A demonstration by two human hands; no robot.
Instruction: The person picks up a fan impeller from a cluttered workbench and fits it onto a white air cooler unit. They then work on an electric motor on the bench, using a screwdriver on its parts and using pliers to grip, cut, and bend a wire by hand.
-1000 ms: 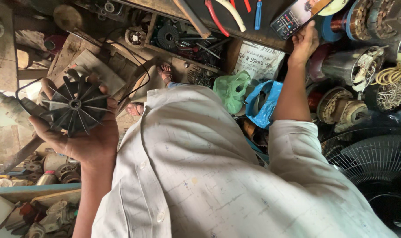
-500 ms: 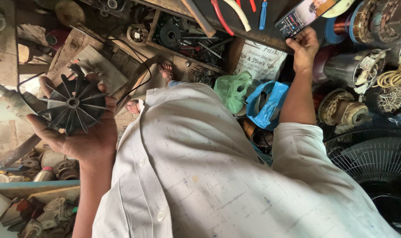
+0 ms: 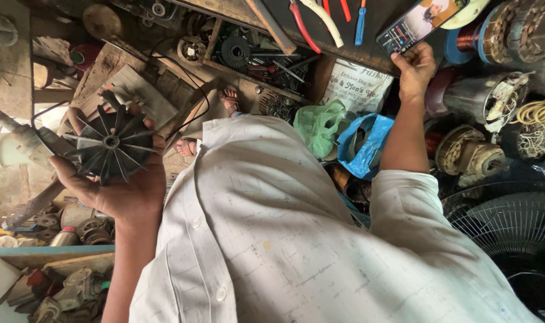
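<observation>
Overhead, left hand (image 3: 114, 185) cupped round black fan impeller (image 3: 111, 143), right hand (image 3: 413, 69) fingertips on phone (image 3: 419, 23) edge.

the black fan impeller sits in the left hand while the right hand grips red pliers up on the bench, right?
Not quite. The head view shows the right hand on a phone; the red pliers lie untouched. The black fan impeller is in the left hand.

The phone (image 3: 421, 23) runs off the top edge; the fan guard (image 3: 512, 221) is cut off at right
</observation>
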